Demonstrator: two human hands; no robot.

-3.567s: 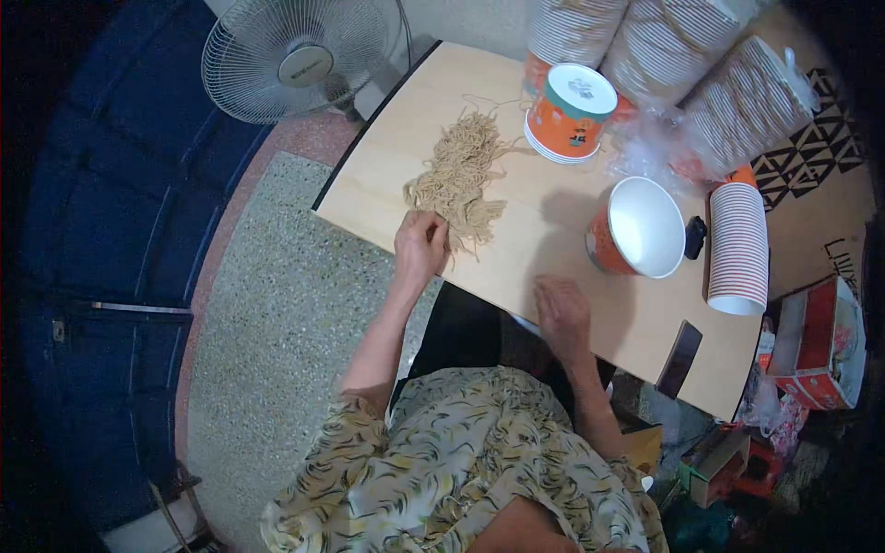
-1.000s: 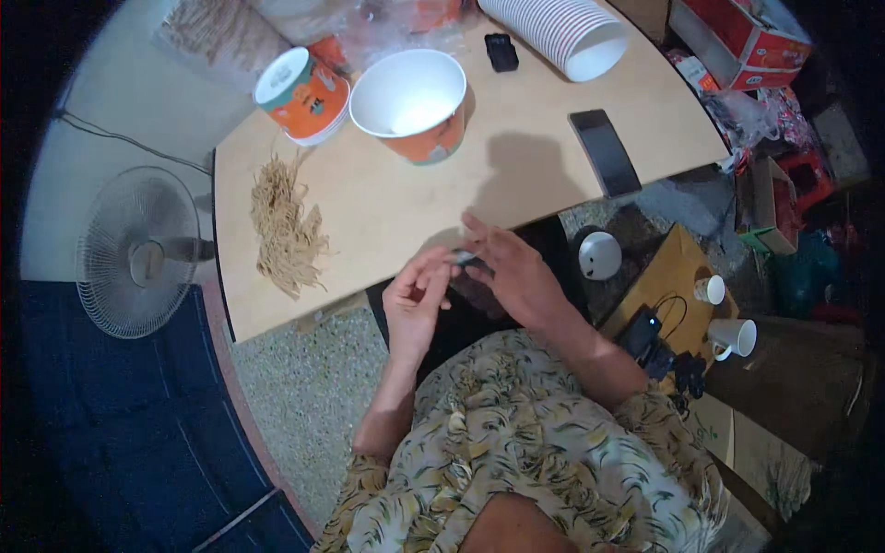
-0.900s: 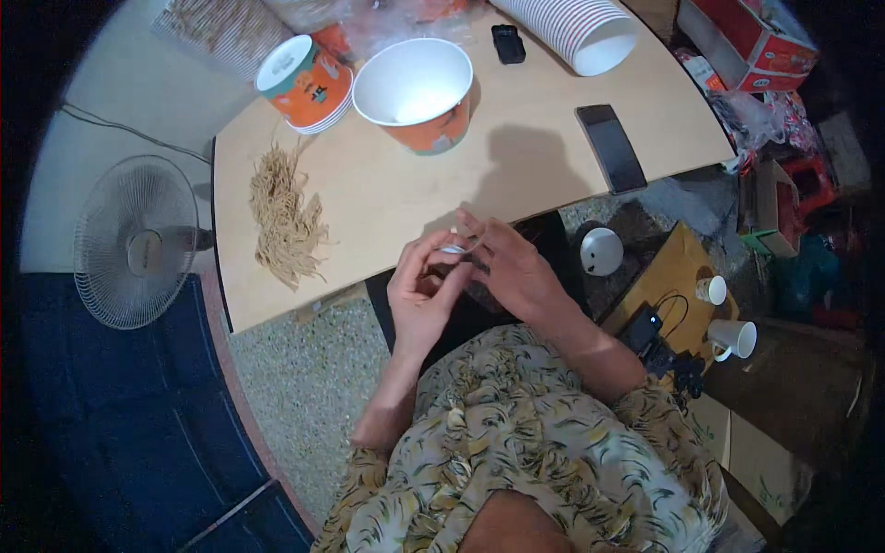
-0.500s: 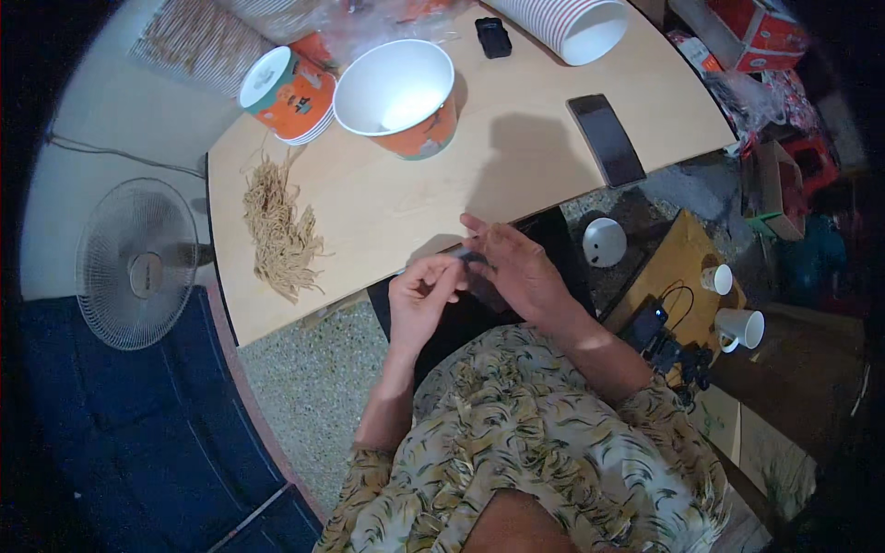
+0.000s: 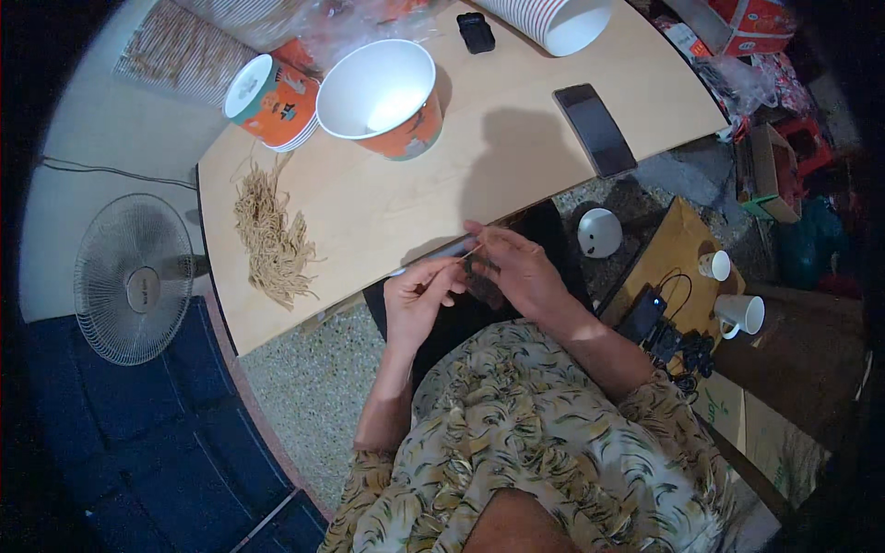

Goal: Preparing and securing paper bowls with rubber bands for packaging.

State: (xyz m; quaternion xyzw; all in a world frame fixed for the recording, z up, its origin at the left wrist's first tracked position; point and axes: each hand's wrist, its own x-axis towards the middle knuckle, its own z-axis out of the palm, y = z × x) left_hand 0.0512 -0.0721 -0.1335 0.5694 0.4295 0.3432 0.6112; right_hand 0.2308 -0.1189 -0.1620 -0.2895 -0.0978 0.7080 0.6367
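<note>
Just off the table's front edge, my left hand [image 5: 419, 297] pinches one end of a thin tan string [image 5: 472, 252]. My right hand [image 5: 524, 275] pinches the other end, so the short string runs taut between the two sets of fingertips. On the left of the table lies a loose, tangled pile of tan strings [image 5: 275, 241]. Behind my hands a big paper tub [image 5: 406, 134], white inside and orange and green outside, stands upright with its inside bare.
A stack of patterned paper tubs [image 5: 277, 106] leans at the back left. A phone [image 5: 595, 129] lies on the table [image 5: 396, 207] at right, near stacked paper cups [image 5: 576, 28] and a small black object [image 5: 476, 33]. A fan [image 5: 138, 276] stands left; mugs [image 5: 739, 316] are right.
My hands stay close together in nearly the same place. The string now shows plainly, stretched between my fingertips. The whole view has shifted slightly.
</note>
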